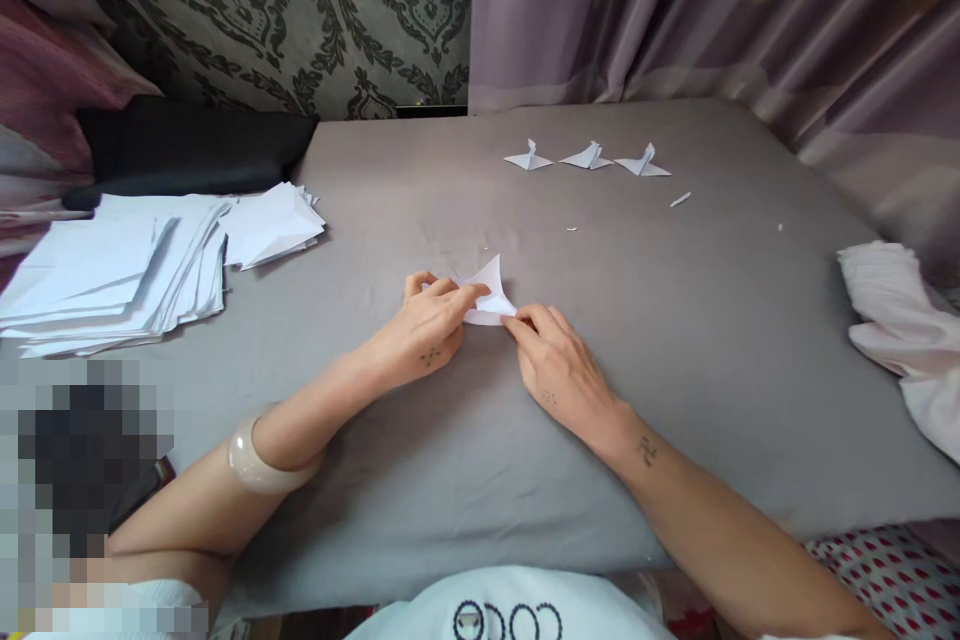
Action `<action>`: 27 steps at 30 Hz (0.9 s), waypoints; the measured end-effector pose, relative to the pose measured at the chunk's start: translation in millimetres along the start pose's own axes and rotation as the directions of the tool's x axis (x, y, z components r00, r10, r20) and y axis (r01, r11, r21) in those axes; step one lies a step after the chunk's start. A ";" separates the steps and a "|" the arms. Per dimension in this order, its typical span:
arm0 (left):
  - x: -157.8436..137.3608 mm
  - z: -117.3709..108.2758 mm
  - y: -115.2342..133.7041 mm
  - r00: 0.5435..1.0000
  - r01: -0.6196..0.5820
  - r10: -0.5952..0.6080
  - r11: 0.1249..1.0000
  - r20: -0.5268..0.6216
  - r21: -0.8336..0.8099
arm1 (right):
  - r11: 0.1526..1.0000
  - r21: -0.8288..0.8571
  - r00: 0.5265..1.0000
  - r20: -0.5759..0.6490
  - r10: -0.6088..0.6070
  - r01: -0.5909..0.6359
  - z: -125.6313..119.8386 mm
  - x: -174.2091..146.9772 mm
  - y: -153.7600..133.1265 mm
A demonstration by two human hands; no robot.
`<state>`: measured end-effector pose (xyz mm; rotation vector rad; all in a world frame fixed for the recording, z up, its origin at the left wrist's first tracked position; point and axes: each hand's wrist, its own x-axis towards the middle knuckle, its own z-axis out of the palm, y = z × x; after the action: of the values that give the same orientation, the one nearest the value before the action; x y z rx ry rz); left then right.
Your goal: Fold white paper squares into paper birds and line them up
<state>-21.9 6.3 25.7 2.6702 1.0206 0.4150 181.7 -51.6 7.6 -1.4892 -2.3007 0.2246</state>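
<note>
A small piece of folded white paper (491, 300) lies on the grey cloth in front of me, one pointed corner standing up at its far side. My left hand (439, 315) presses on its left part, with the index finger stretched across the paper and the other fingers bent. At the paper's right corner, my right hand (551, 355) pinches the edge between thumb and fingers. Part of the sheet is hidden beneath my left fingers.
Three folded paper birds (589, 157) stand in a row at the back. Stacked white paper (112, 265) lies at the left, near a black cloth-like item (195, 145). A paper scrap (680, 200) lies back right; crumpled white fabric (892, 320) is at the right edge.
</note>
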 end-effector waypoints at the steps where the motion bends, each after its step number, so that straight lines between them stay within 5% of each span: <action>1: 0.8 -0.2 0.5 0.999 -0.028 0.029 0.999 -0.019 0.015 | 1.000 -0.015 1.000 0.008 -0.006 0.006 -0.2 0.3 -0.2; 6: 4.7 -0.2 0.6 0.985 -0.131 0.137 0.989 -0.107 0.061 | 0.996 -0.078 0.999 0.030 -0.032 0.034 0.8 -0.1 1.3; 13: 4.7 -1.5 -10.5 0.985 -0.153 0.152 0.988 -0.087 -0.004 | 0.992 -0.114 0.997 0.063 -0.038 0.045 0.8 -0.6 2.1; 20: 4.3 9.1 -6.1 0.952 -0.092 0.146 0.975 -0.269 0.204 | 0.992 -0.121 0.996 0.081 -0.033 0.043 0.6 -0.9 0.9; 27: 3.4 6.0 1.1 0.982 -0.072 0.087 0.993 -0.168 0.092 | 0.994 -0.104 0.996 0.084 -0.018 0.027 -0.8 -1.3 0.5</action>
<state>-16.7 7.1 21.1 2.7983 1.0017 0.6426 183.0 -52.6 7.8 -1.5300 -2.4280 0.1647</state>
